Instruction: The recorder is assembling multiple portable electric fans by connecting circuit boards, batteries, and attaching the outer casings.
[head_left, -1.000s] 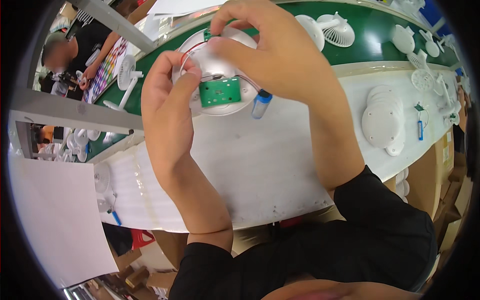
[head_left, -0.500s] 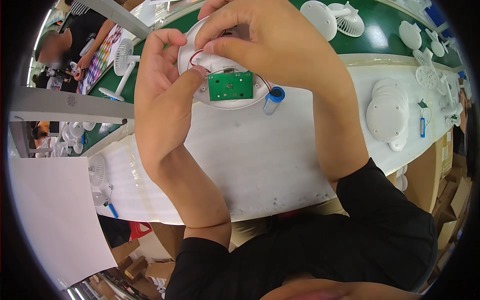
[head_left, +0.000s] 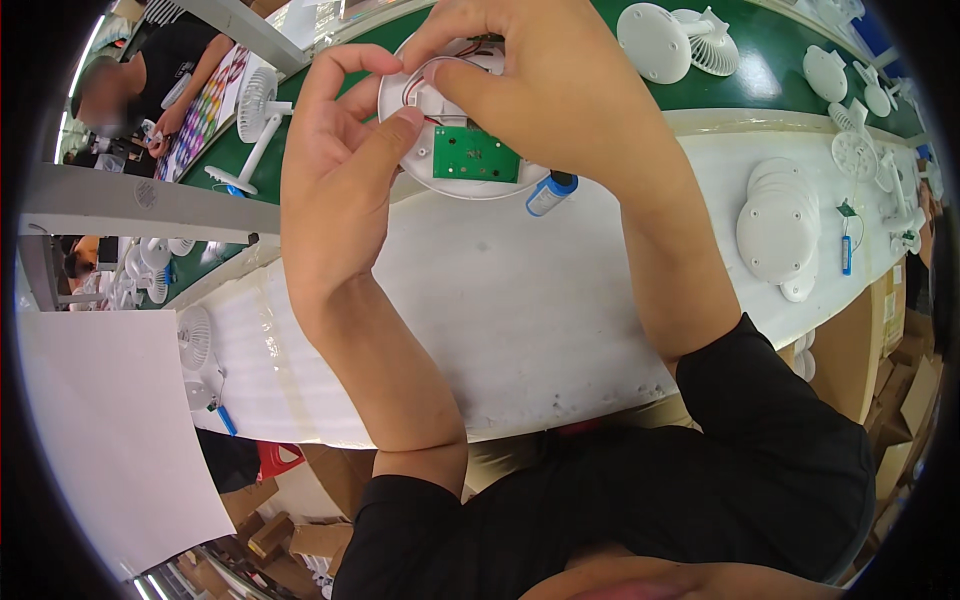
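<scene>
A round white plastic housing (head_left: pixel 418 168), likely a fan base, is at the top middle, its inside showing. Fixed in it is a green circuit board (head_left: pixel 477 155), with red and black wires (head_left: pixel 411 93) looping along the left inner wall. My left hand (head_left: pixel 338 190) grips the housing's left edge, its thumb tip close to the wires. Reaching over from the right, my right hand (head_left: pixel 545 85) has its thumb and index finger bent together at the wires; its fingertips are partly hidden. A blue cylindrical battery (head_left: pixel 551 194) hangs tilted at the housing's lower right, below my right wrist.
Stacked white round covers (head_left: pixel 776 235) lie to the right, beside another blue battery (head_left: pixel 846 255) with a small board. White fans (head_left: pixel 258 110) stand on the green surface beyond. A grey metal beam (head_left: pixel 150 205) crosses at left. A person (head_left: pixel 165 80) works at the far left.
The housing has shifted slightly up and to the right with both hands. The battery leans over more than before, and my right thumb has moved up along the wires.
</scene>
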